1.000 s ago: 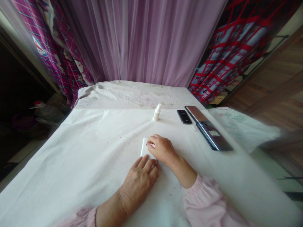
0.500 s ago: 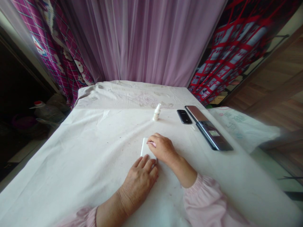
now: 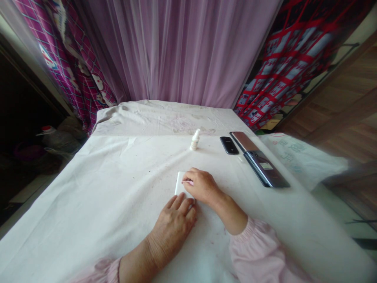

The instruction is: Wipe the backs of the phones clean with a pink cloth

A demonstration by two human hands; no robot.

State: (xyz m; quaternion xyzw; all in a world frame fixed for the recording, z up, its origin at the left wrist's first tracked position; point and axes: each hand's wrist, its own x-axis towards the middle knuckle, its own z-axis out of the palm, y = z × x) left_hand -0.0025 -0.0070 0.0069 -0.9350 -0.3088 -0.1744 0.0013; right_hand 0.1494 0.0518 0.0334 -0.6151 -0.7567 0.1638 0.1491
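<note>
A flat white rectangular slab (image 3: 178,184) lies on the cloth-covered table, most of it hidden beneath my hands. My left hand (image 3: 176,220) rests palm down across its near end, fingers stretched out flat. Over the far right part of the slab, my right hand (image 3: 202,186) is closed on a small, thin pink item (image 3: 187,182); only a short piece of it shows, so its exact kind is unclear. Beyond both hands stands a small white spray bottle (image 3: 194,140), upright and apart from them.
To the right lie a black phone (image 3: 229,145) and larger phones, one rose-gold (image 3: 245,140) and one dark and shiny with a label (image 3: 269,169). White cloth (image 3: 103,188) with wrinkles covers the table. A purple curtain (image 3: 182,55) hangs behind. A plastic bag (image 3: 306,157) is at the right edge.
My right hand has shifted slightly toward me over the slab, with the pink item still in its fingers. My left hand has stayed in place.
</note>
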